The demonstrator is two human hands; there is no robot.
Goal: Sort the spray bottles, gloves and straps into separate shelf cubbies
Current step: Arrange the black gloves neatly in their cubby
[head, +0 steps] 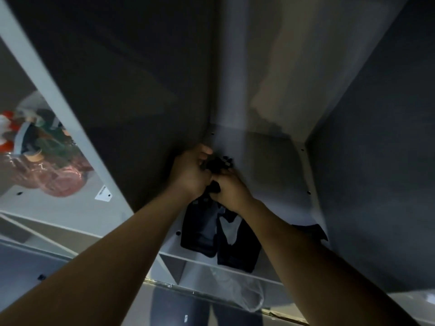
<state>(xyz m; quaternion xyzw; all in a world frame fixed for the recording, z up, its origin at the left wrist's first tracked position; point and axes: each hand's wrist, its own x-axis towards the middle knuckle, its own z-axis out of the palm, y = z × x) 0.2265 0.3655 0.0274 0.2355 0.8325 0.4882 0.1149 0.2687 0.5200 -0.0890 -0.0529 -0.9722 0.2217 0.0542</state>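
Observation:
Both my hands reach deep into a white shelf cubby [270,161]. My left hand [190,172] and my right hand [229,189] grip a bundle of black straps [217,164] between them at the back of the cubby floor. More black strap or glove material [221,236] lies under my wrists, toward the cubby's front edge. Another dark piece [310,230] sits at the right wall. In the cubby to the left, spray bottles [35,142] with red and white tops lie bunched together, blurred.
A white divider panel [70,118] separates the two cubbies. A clear plastic bag [240,290] hangs below the cubby's front edge. A lower shelf [35,231] shows at the bottom left. The cubby's right wall [364,161] is close.

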